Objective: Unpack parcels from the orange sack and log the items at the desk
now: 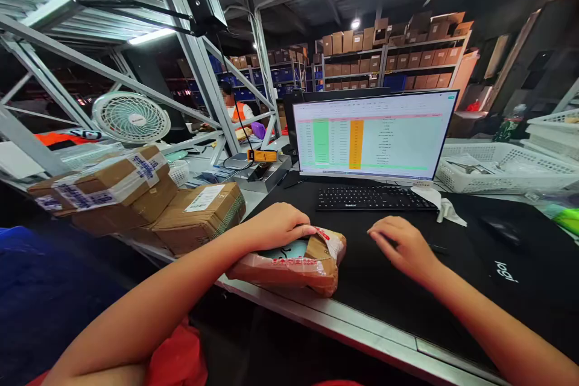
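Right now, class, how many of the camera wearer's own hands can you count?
2. The left hand is on the taped cardboard parcel; the right hand is over the black desk mat, apart from the parcel. Neither is hidden from view.

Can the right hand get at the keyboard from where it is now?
Likely yes: the right hand appears empty and hovers just in front of the keyboard, with only bare black mat seen between them. The cardboard parcel sits off to the side, under the left hand.
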Demonstrator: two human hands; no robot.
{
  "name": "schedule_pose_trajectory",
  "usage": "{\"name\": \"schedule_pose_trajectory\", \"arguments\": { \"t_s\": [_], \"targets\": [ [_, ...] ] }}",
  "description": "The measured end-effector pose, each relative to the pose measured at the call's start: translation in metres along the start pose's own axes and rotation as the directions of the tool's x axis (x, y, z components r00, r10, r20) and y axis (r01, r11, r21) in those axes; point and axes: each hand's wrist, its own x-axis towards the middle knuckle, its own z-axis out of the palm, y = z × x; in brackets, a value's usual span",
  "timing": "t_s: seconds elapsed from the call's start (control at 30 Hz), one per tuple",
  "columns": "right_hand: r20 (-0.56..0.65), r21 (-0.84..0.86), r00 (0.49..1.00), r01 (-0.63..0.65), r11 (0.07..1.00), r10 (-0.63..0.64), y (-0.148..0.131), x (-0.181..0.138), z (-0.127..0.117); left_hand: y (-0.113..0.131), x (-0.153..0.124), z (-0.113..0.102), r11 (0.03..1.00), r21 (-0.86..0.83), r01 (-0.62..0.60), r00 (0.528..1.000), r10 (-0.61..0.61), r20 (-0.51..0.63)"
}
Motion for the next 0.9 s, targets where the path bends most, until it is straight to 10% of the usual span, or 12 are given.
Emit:
{"name": "schedule_pose_trajectory", "arguments": {
  "t_s": [0.1, 0.2, 0.5, 0.67, 0.9],
  "targets": [
    [-0.094, 0.275, 0.995, -0.02, 0.961, 0.047, -0.067, 0.027, -0.003, 0.008, 0.002, 0.0, 0.999, 0.036, 0.026, 1.0, -0.026, 0.006],
    [0.157, 0.361, 0.979, -0.183, 0.915, 0.133, -0.103, 0.043, 0.001, 0.016, -0.001, 0.001, 0.996, 0.084, 0.033, 0.999, -0.034, 0.009],
    [0.361, 0.25, 0.927, -0.197, 0.948, 0.098, -0.108, 0.055, -0.005, 0.025, -0.002, -0.001, 0.997, 0.021, 0.074, 0.997, -0.074, 0.017],
    [0.426, 0.259, 0.898, -0.236, 0.937, 0.108, -0.104, 0.046, 0.004, 0.009, -0.003, 0.034, 0.874, -0.455, 0.171, 0.976, -0.085, 0.202],
    [0.053, 0.193, 0.997, 0.045, 0.98, -0.056, -0.107, 0.049, -0.002, -0.011, -0.008, 0.054, 0.668, -0.673, 0.317, 0.948, -0.238, 0.21]
  ]
}}
